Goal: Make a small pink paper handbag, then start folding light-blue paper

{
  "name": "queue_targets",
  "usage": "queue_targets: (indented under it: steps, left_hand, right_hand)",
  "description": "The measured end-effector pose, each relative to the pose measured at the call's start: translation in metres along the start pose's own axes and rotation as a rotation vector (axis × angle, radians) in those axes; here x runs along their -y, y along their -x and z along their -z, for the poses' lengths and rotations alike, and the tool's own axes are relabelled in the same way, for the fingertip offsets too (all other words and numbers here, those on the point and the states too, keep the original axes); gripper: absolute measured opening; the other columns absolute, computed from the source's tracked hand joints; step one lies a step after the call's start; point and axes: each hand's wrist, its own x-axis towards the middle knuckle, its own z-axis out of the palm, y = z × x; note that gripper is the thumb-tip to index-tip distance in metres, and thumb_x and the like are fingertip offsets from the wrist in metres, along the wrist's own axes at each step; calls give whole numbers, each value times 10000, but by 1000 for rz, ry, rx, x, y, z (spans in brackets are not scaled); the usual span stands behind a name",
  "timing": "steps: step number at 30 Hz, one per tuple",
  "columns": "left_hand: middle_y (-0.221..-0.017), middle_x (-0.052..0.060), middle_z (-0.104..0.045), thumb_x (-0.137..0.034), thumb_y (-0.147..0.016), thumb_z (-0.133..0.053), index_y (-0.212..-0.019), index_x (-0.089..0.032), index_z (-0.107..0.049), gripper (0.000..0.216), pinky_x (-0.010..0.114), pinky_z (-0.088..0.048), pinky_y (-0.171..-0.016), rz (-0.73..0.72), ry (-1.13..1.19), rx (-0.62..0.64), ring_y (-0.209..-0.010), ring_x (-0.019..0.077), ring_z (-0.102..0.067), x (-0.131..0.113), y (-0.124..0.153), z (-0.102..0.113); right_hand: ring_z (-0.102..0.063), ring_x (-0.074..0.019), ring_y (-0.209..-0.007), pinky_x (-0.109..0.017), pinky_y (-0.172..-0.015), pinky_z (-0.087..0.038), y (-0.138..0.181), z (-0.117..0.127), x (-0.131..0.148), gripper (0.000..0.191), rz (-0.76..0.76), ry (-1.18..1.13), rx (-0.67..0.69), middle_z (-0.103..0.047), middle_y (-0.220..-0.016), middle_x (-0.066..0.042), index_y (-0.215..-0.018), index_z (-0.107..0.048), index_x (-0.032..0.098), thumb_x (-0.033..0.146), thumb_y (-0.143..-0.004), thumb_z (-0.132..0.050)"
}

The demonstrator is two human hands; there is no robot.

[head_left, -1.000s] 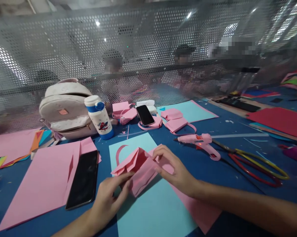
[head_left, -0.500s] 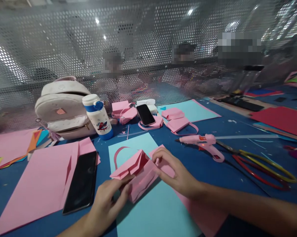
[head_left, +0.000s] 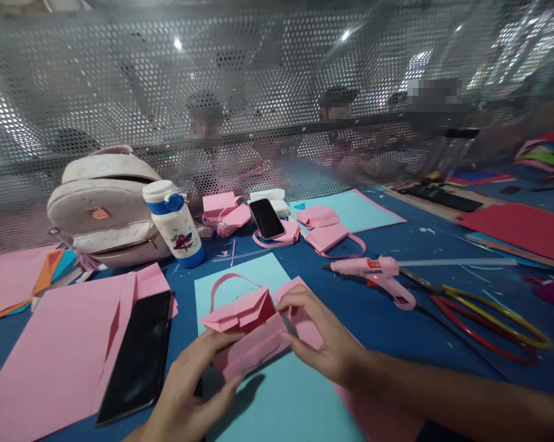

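Note:
A small pink paper bag point(head_left: 253, 350) with a curved strip handle is held between both hands, tilted, its flap side away from me. My left hand point(head_left: 189, 380) grips its left end, thumb below and fingers on top. At the other end, my right hand point(head_left: 323, 331) pinches the bag's right corner between thumb and fingers. Beneath lies a light blue sheet point(head_left: 286, 399), with a pink sheet point(head_left: 364, 405) partly under it. To the right rests a pink glue gun point(head_left: 373, 270) with a small orange light on it.
Scissors point(head_left: 484, 313) with red and yellow handles lie right of the glue gun. On the left are a black phone point(head_left: 139, 356), pink sheets point(head_left: 69, 344), a bottle point(head_left: 175, 227) and a backpack point(head_left: 106, 209). Finished-looking pink paper bags point(head_left: 327, 236) sit before a perforated metal screen point(head_left: 277, 80).
The pink paper bag has tipped so more of its near face shows. My left thumb has shifted down along its lower edge. The camera view has moved slightly.

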Motion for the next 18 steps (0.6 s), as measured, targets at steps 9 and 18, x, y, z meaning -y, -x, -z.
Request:
queue_targets:
  steps: [9, 18]
  left_hand:
    - [-1087, 21, -700, -180, -903, -663, -1229, -261, -576, 347, 213, -535, -874, 35, 89, 8, -989, 158, -677, -4, -5, -3]
    - [-1069, 33, -695, -187, -914, -660, -1218, -243, -570, 322, 250, -516, -834, -17, 17, 13, -964, 170, -653, -5, -7, -7]
  right_hand:
    - [-508, -224, -1111, -381, -979, -424, -3, -1, 0, 214, 77, 58, 79, -516, -1150, -77, -1147, -581, 245, 224, -935, -610]
    - [-500, -249, -1109, -409, -945, -415, -4, -1, 2, 200, 136, 143, 155, -564, -1147, -93, -1045, -629, 218, 394, -950, -625]
